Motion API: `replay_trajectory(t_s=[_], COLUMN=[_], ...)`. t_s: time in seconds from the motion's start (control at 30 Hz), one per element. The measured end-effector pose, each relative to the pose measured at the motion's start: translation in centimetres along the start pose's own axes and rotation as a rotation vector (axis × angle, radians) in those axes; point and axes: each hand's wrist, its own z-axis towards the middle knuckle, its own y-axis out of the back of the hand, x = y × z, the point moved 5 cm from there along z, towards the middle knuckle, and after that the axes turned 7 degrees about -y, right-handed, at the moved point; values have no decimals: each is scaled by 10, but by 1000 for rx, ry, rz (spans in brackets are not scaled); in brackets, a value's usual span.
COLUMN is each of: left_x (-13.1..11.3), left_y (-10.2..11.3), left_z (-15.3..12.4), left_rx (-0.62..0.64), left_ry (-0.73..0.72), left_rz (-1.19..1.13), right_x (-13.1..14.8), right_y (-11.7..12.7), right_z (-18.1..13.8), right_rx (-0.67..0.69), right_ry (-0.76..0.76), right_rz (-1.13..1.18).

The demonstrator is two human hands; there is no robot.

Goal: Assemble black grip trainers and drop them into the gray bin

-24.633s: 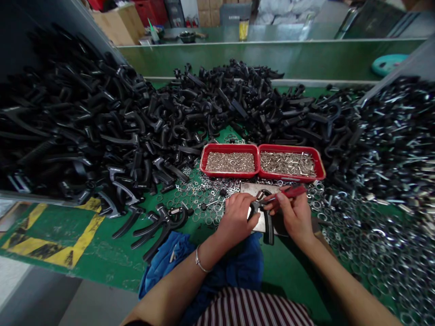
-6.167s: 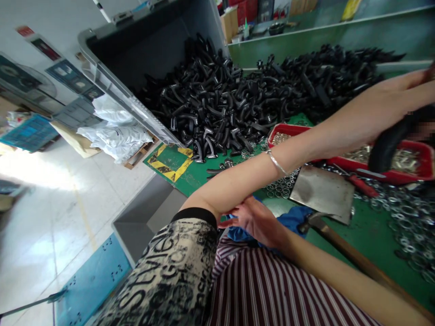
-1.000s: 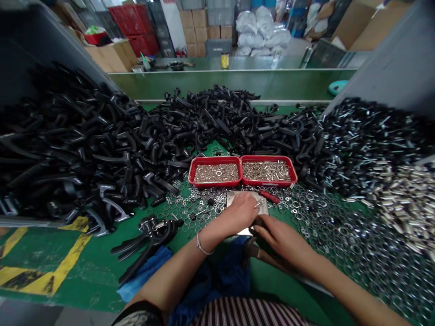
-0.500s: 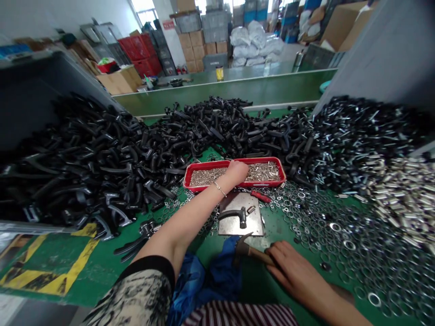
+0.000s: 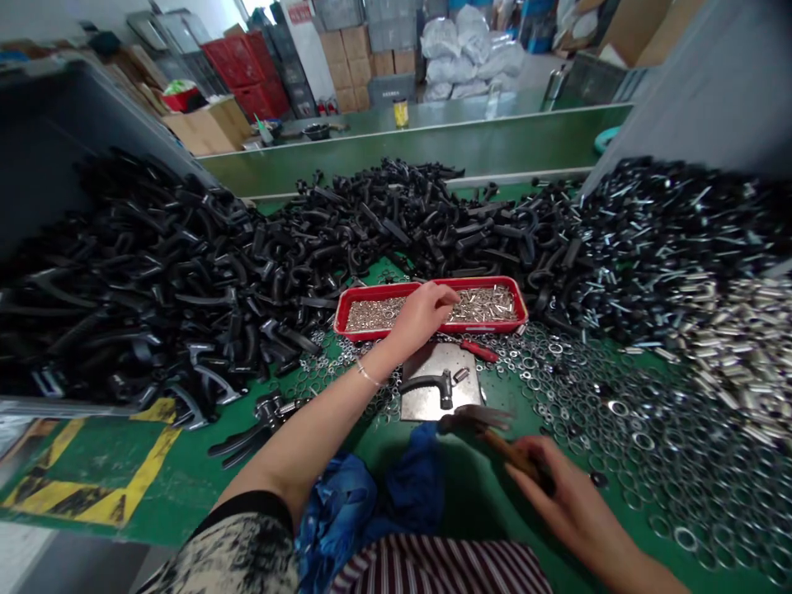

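Note:
My left hand (image 5: pixel 422 312) reaches over the red trays (image 5: pixel 426 288), fingers curled and pinched above the tray of small metal pins; what they hold is too small to make out. My right hand (image 5: pixel 560 492) is closed on the wooden handle of a hammer (image 5: pixel 479 425), whose head hovers, blurred, just below a steel plate (image 5: pixel 436 394). On the plate lies a black handle part (image 5: pixel 426 384) with a small metal piece beside it.
Heaps of black plastic handles (image 5: pixel 186 264) fill the left and back of the green table (image 5: pixel 488 495). Dark metal parts (image 5: pixel 668 239) and loose washers (image 5: pixel 619 412) cover the right. A red-handled tool (image 5: pixel 479 351) lies by the trays. Blue cloth (image 5: pixel 371 495) lies in my lap.
My left hand has drawn back slightly over the pin tray. My right hand has lifted the hammer, moving its head up and to the right toward the plate.

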Motion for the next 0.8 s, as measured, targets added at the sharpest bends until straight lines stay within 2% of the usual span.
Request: replay_trajectory(t_s=[0.07,0.17,0.23,0.3,0.47,0.63,0.8], left_x=[-2,3,7,7,2,-2,-16], left_y=[8,-1,-13,-22,-35,-36,-37], left_z=[-31,-74,-91,-96,-91,-94,-96], left_rx=[-45,15,40,45,76,97,226], left_ry=[30,213,310,328,251,157,-177], left_rz=[-198,-453,-539,-525,-338,-111,118], right_x=[-15,-33,-38,-36,-16,-1,3], right_y=[14,24,23,19,18,29,30], right_z=[-4,-3,5,17,42,44,49], right_rx=[-30,43,90,101,51,77,87], right_ry=[-99,-197,-243,-287,-313,-267,-180], right_rz=[43,87,131,210,467,271,144])
